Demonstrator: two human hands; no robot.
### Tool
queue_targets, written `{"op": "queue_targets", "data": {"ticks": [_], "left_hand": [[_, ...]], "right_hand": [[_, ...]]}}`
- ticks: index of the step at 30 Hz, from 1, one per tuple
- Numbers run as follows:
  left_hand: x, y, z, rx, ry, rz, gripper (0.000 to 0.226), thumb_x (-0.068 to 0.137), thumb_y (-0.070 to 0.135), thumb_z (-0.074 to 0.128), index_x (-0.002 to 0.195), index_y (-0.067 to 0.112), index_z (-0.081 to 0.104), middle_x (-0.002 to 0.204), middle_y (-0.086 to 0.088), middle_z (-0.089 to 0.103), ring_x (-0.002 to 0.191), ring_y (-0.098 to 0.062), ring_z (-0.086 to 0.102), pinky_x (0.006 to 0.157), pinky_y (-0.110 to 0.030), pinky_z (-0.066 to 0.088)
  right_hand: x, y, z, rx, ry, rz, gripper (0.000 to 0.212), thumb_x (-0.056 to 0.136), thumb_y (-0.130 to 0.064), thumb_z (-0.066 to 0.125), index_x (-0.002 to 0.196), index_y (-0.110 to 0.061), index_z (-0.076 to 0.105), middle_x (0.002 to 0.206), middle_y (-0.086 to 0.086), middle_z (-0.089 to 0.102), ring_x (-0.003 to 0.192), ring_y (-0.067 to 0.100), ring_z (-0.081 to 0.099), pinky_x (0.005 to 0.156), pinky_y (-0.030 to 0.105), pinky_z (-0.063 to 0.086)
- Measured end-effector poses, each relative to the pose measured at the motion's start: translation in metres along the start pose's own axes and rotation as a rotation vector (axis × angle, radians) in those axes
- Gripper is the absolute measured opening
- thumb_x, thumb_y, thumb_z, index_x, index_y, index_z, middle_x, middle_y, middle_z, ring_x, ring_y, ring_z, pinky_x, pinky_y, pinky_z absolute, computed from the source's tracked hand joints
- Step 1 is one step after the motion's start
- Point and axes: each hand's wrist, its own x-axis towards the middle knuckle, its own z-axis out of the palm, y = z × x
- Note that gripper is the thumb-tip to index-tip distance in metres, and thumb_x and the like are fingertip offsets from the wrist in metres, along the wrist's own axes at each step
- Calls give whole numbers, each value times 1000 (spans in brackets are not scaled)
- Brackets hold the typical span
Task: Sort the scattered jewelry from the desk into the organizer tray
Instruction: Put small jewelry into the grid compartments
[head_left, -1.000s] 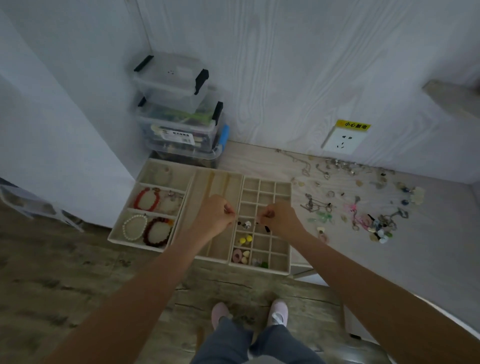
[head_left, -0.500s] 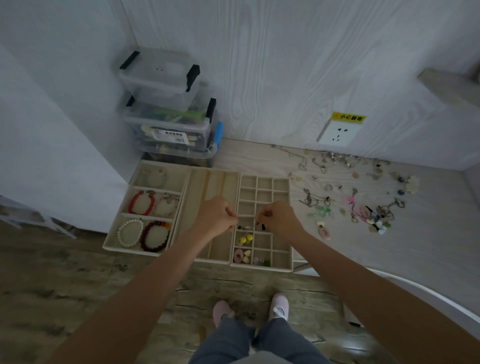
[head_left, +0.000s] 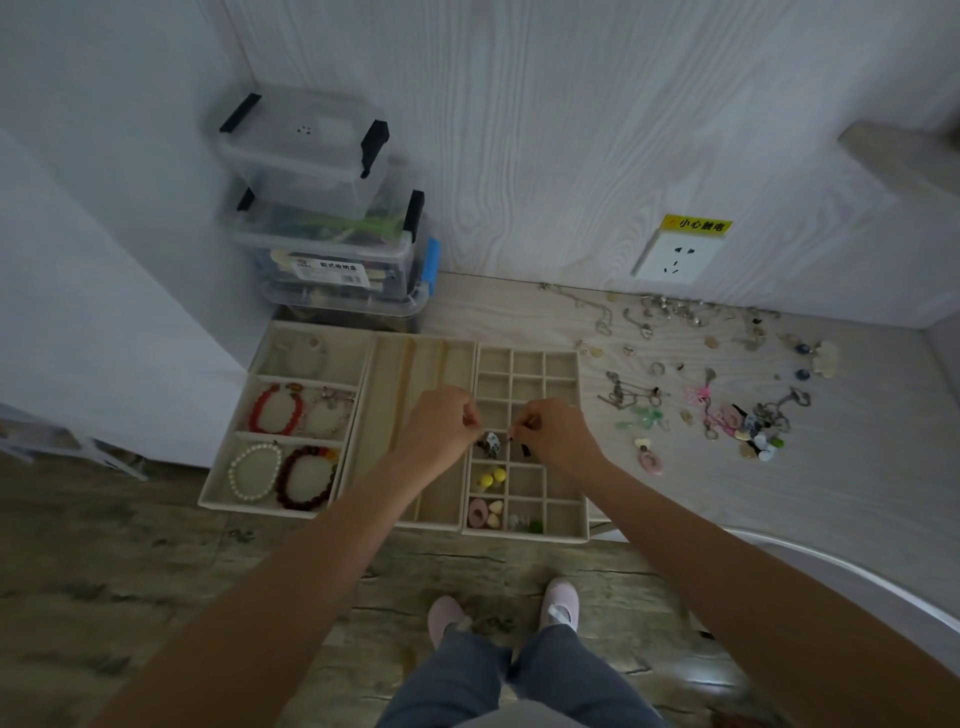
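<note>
The beige organizer has three parts: a bracelet tray (head_left: 209, 499), a long-slot tray (head_left: 423, 347) and a grid tray (head_left: 576, 512). Both my hands hover over the grid tray's middle rows. My left hand (head_left: 441, 431) has its fingers curled and pinches something tiny at its fingertips, too small to identify. My right hand (head_left: 558, 436) pinches a small dark earring (head_left: 525, 450) that dangles over a cell. A blue-white piece (head_left: 491, 442) lies in the cell between the hands. Scattered jewelry (head_left: 701, 405) lies on the desk to the right.
Stacked clear plastic boxes (head_left: 322, 218) stand against the wall behind the trays. A wall socket (head_left: 675, 255) with a yellow label sits above the desk. Yellow beads (head_left: 491, 478) and other small pieces fill the near cells. My feet (head_left: 558, 605) stand on the floor below the desk edge.
Both hands stay over the grid tray, close together, with hardly any movement. The view has shifted a little.
</note>
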Motion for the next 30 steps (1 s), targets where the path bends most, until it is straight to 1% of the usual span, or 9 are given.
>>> {"op": "queue_targets", "data": {"ticks": [3, 7, 9, 11, 15, 19, 24, 27, 30], "left_hand": [[0, -1, 1, 23, -19, 58, 4, 88, 12, 62, 87, 12, 66, 81, 5, 62, 67, 2, 54, 57, -10, 41], [3, -2, 0, 37, -16, 81, 8, 87, 9, 63, 90, 9, 70, 91, 0, 67, 77, -5, 57, 72, -13, 43], [4, -3, 1, 44, -14, 83, 8, 86, 9, 64, 89, 9, 71, 92, -1, 68, 78, -7, 58, 74, -15, 44], [4, -4, 1, 52, -16, 88, 7, 86, 11, 64, 88, 10, 71, 92, -2, 68, 77, -6, 59, 73, -15, 43], [6, -7, 2, 78, -28, 91, 7, 86, 12, 64, 88, 11, 70, 92, -2, 68, 78, -7, 60, 75, -17, 47], [6, -7, 0, 74, -35, 89, 9, 87, 10, 62, 91, 10, 70, 92, -3, 68, 76, -7, 59, 73, -15, 44], [5, -9, 1, 49, -45, 54, 9, 88, 10, 62, 91, 11, 70, 92, -2, 68, 74, -5, 56, 69, -13, 41], [6, -10, 1, 46, -43, 59, 9, 88, 10, 61, 92, 11, 69, 93, -1, 67, 74, -4, 55, 67, -12, 41], [6, -11, 2, 36, -46, 55, 10, 88, 10, 62, 93, 10, 70, 92, -2, 68, 74, -5, 57, 69, -12, 43]], "right_hand": [[0, 0, -2, 14, -24, 4, 19, 91, -16, 56, 96, -5, 72, 98, 9, 70, 88, 18, 61, 70, 18, 36], [2, -1, -3, 57, -72, 13, 19, 91, -14, 57, 99, -6, 72, 99, 9, 70, 81, 12, 54, 71, 19, 35], [3, -1, -2, 87, -73, 17, 17, 90, -12, 59, 97, -5, 73, 99, 9, 70, 81, 9, 53, 71, 20, 36], [5, -2, 1, 112, -56, 25, 15, 88, -10, 61, 94, -5, 73, 98, 10, 70, 80, 9, 54, 70, 20, 37], [7, -4, 6, 104, -43, 47, 12, 86, -14, 65, 90, -5, 71, 95, 8, 69, 80, 11, 55, 58, 17, 37], [6, -4, 15, 119, 16, 77, 9, 85, -14, 65, 87, -6, 69, 91, 8, 68, 78, 12, 57, 61, 20, 39], [2, -6, 22, 96, 108, 151, 6, 87, -22, 63, 87, -17, 66, 87, 1, 67, 78, 16, 61, 66, 28, 49], [-1, -8, 22, 23, 66, 125, 9, 89, -26, 60, 88, -18, 66, 83, 0, 64, 76, 16, 61, 61, 27, 48], [-3, -11, 19, -96, 19, 59, 22, 94, -25, 51, 84, -11, 66, 76, 3, 59, 69, 18, 57, 59, 30, 47]]}}
